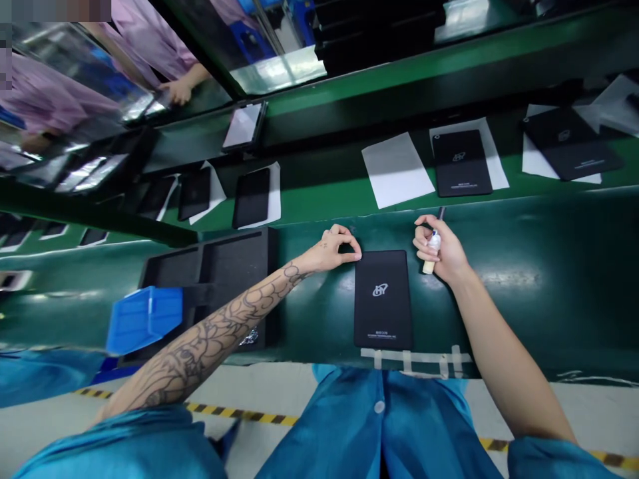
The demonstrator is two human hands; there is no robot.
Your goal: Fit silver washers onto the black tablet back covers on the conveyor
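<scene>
A black tablet (383, 303) lies back side up on the green bench in front of me, with a pale logo and small print. My left hand (334, 249) is at its upper left corner, thumb and forefinger pinched together. Whatever is between those fingertips is too small to make out. To the right of the tablet, my right hand (442, 249) is closed around a slim tool (432, 253) with a pale, wrapped-looking handle. A dark end sticks up beyond the fingers; the tool's exact kind is unclear.
A black tray (234, 259) and a blue bin (144, 319) are at left. Tablets, including one black tablet (462, 163), lie with white sheets (397, 169) on the green strip behind. Tape strips (414, 358) mark the front edge. A co-worker's hand (180, 90) shows far left.
</scene>
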